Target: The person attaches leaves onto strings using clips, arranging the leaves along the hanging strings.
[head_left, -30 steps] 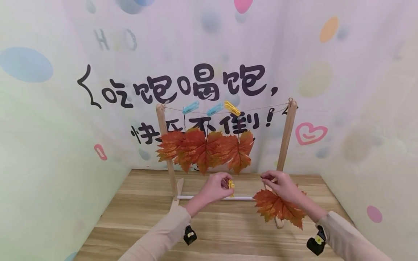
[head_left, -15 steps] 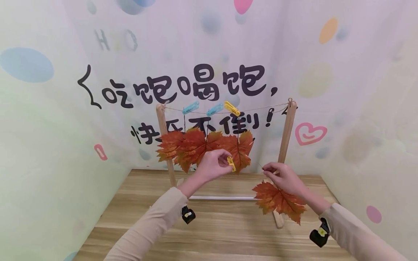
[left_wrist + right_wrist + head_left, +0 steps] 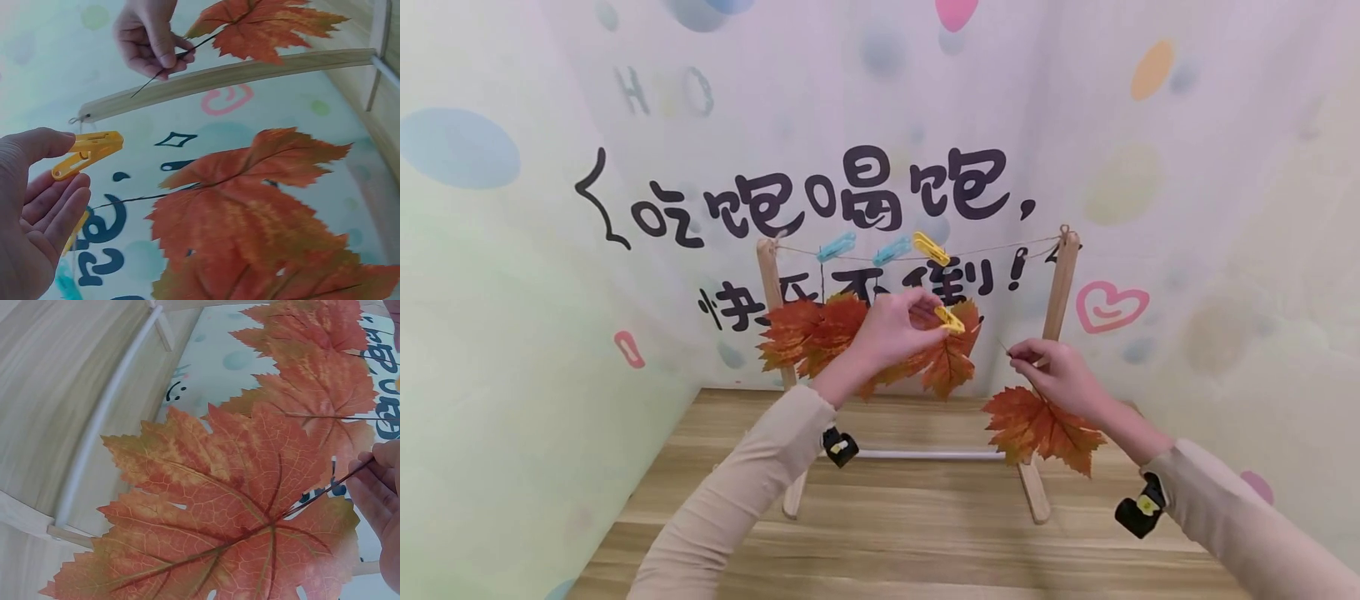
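Note:
My left hand [image 3: 901,332] pinches a yellow clothespin [image 3: 951,320] between thumb and fingers, in front of the hanging leaves. In the left wrist view that clothespin [image 3: 89,154] is held near its handle end. To the right, my right hand [image 3: 1060,375] pinches the thin dark stem of an orange maple leaf [image 3: 1043,423], which hangs below the fingers. The right wrist view shows this leaf [image 3: 219,519] large, its stem between thumb and fingers. Several similar leaves [image 3: 797,333] hang from a string [image 3: 1000,247], clipped by two blue clothespins [image 3: 892,251] and one yellow one [image 3: 931,248].
The string runs between two wooden posts, a left post [image 3: 767,271] and a right post [image 3: 1062,287]. A white rod [image 3: 932,455] joins them low down. The frame stands on a wood-grain table [image 3: 895,550] before a printed curtain [image 3: 820,83].
Both hands have risen: the left with the yellow clothespin, up in front of the hanging leaves, and the right more slightly, lifting its maple leaf. The clipped leaves have stayed in place.

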`<state>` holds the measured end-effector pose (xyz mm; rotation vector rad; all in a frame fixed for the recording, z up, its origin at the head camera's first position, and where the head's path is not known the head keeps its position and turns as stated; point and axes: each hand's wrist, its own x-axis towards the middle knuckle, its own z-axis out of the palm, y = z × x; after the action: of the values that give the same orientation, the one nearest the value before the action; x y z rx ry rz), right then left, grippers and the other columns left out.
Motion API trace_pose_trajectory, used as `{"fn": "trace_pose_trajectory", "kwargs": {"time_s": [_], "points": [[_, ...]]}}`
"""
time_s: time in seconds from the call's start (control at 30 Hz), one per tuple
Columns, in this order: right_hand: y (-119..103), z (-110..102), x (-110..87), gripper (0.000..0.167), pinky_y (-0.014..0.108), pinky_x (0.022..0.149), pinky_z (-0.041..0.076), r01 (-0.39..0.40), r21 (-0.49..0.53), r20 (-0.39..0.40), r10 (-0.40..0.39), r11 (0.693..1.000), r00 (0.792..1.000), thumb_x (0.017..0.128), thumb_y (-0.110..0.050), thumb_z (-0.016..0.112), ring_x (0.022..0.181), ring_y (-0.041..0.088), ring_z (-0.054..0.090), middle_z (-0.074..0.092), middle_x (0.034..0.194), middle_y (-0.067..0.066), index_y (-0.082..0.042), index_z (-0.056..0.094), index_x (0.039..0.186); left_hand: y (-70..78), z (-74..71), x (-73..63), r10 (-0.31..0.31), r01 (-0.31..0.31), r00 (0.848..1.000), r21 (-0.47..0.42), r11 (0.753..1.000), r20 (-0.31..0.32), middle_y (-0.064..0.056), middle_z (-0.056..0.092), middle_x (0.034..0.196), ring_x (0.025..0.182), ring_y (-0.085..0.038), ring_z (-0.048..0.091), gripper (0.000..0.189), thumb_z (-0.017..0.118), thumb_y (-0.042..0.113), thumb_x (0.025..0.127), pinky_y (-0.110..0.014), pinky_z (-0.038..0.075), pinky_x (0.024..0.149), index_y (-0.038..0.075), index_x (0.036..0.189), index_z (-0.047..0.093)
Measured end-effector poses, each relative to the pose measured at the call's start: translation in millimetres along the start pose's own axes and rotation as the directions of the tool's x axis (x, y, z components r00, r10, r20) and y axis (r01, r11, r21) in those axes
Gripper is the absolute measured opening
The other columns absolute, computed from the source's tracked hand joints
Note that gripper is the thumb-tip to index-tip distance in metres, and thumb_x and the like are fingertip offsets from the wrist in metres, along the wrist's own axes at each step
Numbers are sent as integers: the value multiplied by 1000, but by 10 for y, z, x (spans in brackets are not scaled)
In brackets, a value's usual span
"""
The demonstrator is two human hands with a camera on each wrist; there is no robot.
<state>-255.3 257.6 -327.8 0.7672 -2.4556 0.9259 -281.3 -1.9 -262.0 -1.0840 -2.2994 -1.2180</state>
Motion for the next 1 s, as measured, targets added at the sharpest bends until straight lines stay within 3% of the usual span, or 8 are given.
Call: {"fn": "trace_pose_trajectory", "kwargs": {"time_s": [0.27, 0.43, 0.63, 0.83, 1.0], "points": [[-69, -51, 103, 12, 20, 61, 52, 18, -34, -47, -19, 999, 999, 80, 3, 64, 68, 13, 61, 67, 81, 8, 0, 66, 92, 117, -180, 261, 34, -32, 997, 36, 999, -69, -8, 65, 90, 82, -16, 60, 25, 75, 10, 72, -19, 51, 69, 2, 93, 65], [-109, -37, 175, 12, 21, 62, 53, 8, -33, -88, -10, 999, 996, 82, 2, 63, 70, 18, 62, 67, 82, 9, 0, 66, 93, 172, -228, 369, 12, -12, 996, 11, 1000, -86, -7, 66, 91, 84, -13, 60, 27, 75, 11, 73, -18, 51, 72, 2, 96, 65], [-119, -61, 260, 11, 12, 62, 49, -24, -18, -134, 21, 1000, 991, 83, 2, 62, 70, 20, 61, 67, 82, 11, 1, 65, 93, 249, -260, 516, -18, 15, 996, -30, 999, -87, -8, 66, 92, 85, -14, 61, 24, 71, 9, 76, -18, 51, 72, 0, 98, 64], [-126, -119, 359, 11, 10, 62, 47, -69, -8, -172, 66, 998, 983, 86, -4, 60, 70, 21, 60, 66, 81, 12, 1, 65, 94, 307, -317, 671, 23, -22, 993, 11, 1000, -112, -12, 66, 93, 84, -17, 61, 21, 68, 9, 78, -17, 50, 72, 0, 96, 65], [-121, -148, 424, 13, 9, 60, 46, -69, -12, -206, 65, 998, 976, 87, -7, 60, 68, 17, 59, 66, 80, 11, 1, 65, 95, 323, -330, 770, 9, -6, 992, 25, 1000, -123, -9, 67, 91, 82, -13, 61, 21, 69, 12, 78, -14, 48, 71, 2, 95, 66]]}}
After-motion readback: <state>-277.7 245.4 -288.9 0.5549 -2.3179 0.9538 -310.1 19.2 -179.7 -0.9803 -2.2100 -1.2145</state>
